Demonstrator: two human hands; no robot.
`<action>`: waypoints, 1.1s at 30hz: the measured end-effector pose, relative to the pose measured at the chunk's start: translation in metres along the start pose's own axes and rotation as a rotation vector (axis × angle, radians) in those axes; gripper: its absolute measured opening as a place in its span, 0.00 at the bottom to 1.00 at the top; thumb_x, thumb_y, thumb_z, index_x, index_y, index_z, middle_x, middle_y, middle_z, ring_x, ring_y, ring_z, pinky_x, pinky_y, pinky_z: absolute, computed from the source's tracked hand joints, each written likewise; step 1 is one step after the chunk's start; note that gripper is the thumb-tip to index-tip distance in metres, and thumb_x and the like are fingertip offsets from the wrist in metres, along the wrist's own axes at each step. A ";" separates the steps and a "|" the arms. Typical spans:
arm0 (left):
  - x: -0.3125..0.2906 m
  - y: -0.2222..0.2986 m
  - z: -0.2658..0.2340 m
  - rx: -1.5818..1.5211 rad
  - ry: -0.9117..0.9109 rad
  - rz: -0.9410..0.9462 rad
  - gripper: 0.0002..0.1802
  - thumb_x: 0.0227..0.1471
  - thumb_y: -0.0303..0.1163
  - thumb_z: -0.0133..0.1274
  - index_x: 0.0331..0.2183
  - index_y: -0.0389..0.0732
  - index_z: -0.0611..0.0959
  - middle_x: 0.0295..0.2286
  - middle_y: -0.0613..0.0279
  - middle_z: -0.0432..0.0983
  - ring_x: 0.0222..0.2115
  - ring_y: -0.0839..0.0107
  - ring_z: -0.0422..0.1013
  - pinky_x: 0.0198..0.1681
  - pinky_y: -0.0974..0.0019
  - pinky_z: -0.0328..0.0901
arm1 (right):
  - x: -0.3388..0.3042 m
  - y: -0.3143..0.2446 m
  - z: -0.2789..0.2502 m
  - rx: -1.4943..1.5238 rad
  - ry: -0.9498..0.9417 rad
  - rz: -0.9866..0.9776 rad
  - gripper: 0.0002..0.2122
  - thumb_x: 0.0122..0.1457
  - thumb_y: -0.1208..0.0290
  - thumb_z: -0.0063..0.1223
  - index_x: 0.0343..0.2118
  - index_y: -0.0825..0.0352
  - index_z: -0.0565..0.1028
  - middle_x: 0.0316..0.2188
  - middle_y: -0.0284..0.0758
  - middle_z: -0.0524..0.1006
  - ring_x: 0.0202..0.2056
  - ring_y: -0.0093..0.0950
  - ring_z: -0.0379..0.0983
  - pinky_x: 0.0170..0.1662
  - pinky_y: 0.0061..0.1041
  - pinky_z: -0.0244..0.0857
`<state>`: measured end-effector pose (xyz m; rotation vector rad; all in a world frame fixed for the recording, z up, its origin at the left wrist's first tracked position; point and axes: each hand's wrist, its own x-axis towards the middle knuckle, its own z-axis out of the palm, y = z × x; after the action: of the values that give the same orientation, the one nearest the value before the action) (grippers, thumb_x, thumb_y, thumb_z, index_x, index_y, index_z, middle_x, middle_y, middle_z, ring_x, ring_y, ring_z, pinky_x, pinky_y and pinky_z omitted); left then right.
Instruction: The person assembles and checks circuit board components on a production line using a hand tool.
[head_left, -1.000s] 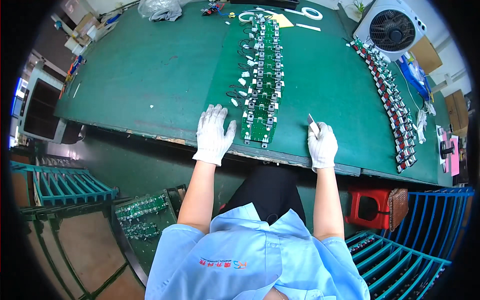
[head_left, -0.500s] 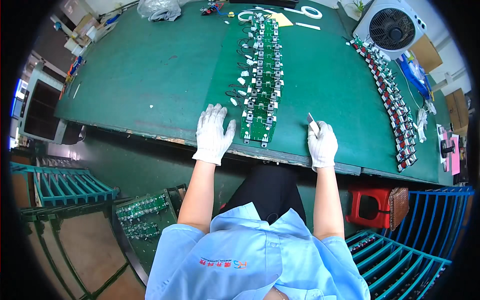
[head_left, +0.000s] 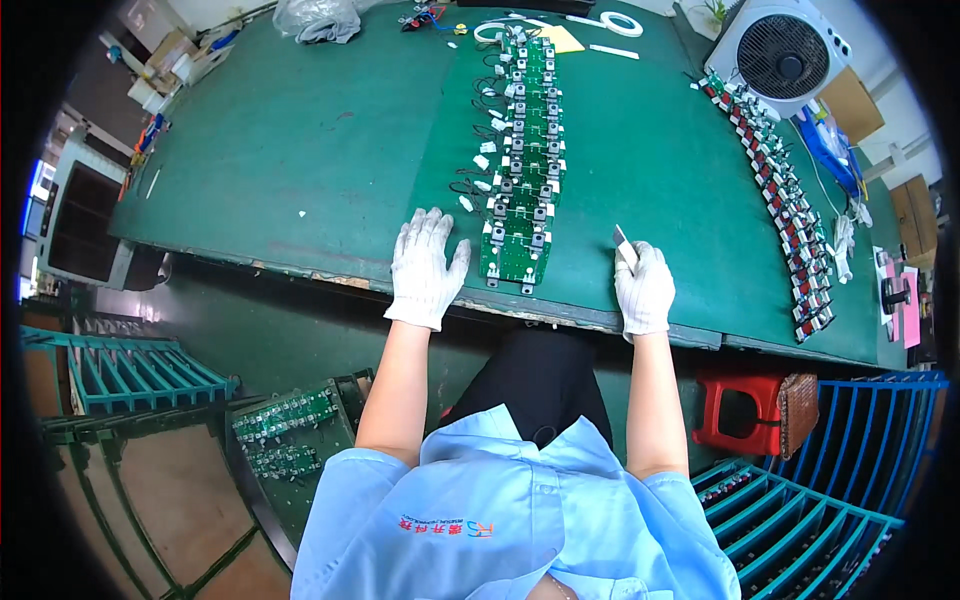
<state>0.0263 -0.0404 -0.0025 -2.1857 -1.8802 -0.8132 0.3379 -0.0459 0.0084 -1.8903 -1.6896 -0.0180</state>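
My left hand (head_left: 428, 268), in a white glove, lies flat near the table's front edge with fingers stretched out, holding nothing. Just right of it a column of overlapping green circuit boards (head_left: 515, 262) runs away from me across the table. Dark and white parts sit along both sides of the boards, and black wires with white connectors (head_left: 481, 161) hang off their left side. To the right of the column, my gloved right hand (head_left: 645, 290) is closed around a small knife-like tool (head_left: 625, 246) with a pale handle and a grey blade pointing up-left.
Another row of circuit boards (head_left: 775, 185) with red parts stands at the right, below a fan (head_left: 785, 60). Tape rolls (head_left: 622, 24) and a plastic bag (head_left: 318, 18) lie at the back. Teal racks (head_left: 150, 370), a red stool (head_left: 712, 415) and more boards (head_left: 285, 415) are beneath table level.
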 end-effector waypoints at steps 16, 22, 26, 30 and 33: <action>0.000 0.001 -0.003 -0.056 0.057 0.001 0.18 0.49 0.38 0.56 0.41 0.39 0.80 0.45 0.51 0.75 0.52 0.53 0.67 0.57 0.52 0.59 | 0.001 0.002 0.002 0.000 0.025 -0.035 0.10 0.54 0.64 0.56 0.35 0.64 0.75 0.29 0.40 0.75 0.30 0.42 0.73 0.32 0.36 0.68; -0.001 0.000 -0.001 -0.044 0.064 0.004 0.18 0.50 0.38 0.56 0.41 0.39 0.80 0.46 0.51 0.75 0.52 0.53 0.67 0.57 0.52 0.59 | 0.001 -0.001 -0.001 0.002 -0.030 0.028 0.10 0.54 0.65 0.56 0.36 0.64 0.76 0.30 0.40 0.76 0.32 0.42 0.74 0.34 0.36 0.68; -0.001 0.001 -0.002 -0.048 0.050 -0.003 0.18 0.50 0.38 0.56 0.41 0.39 0.80 0.46 0.51 0.75 0.51 0.53 0.67 0.57 0.52 0.59 | 0.000 0.001 0.002 -0.005 0.011 -0.010 0.10 0.54 0.64 0.56 0.35 0.64 0.76 0.29 0.40 0.75 0.31 0.42 0.73 0.32 0.37 0.68; -0.001 0.000 -0.001 -0.051 0.063 0.006 0.17 0.50 0.38 0.56 0.41 0.39 0.80 0.45 0.51 0.75 0.51 0.52 0.68 0.57 0.52 0.59 | 0.000 0.001 0.002 -0.009 0.023 -0.021 0.10 0.54 0.64 0.56 0.35 0.64 0.76 0.29 0.40 0.75 0.31 0.42 0.73 0.32 0.37 0.68; -0.001 0.000 -0.002 -0.049 0.063 0.004 0.17 0.50 0.38 0.56 0.41 0.39 0.80 0.45 0.51 0.75 0.51 0.52 0.68 0.57 0.52 0.59 | 0.001 -0.001 0.000 -0.008 0.018 -0.007 0.10 0.54 0.64 0.56 0.35 0.64 0.76 0.29 0.40 0.75 0.31 0.42 0.74 0.32 0.37 0.68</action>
<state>0.0261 -0.0419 -0.0013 -2.1643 -1.8449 -0.9263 0.3367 -0.0450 0.0089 -1.8844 -1.6866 -0.0453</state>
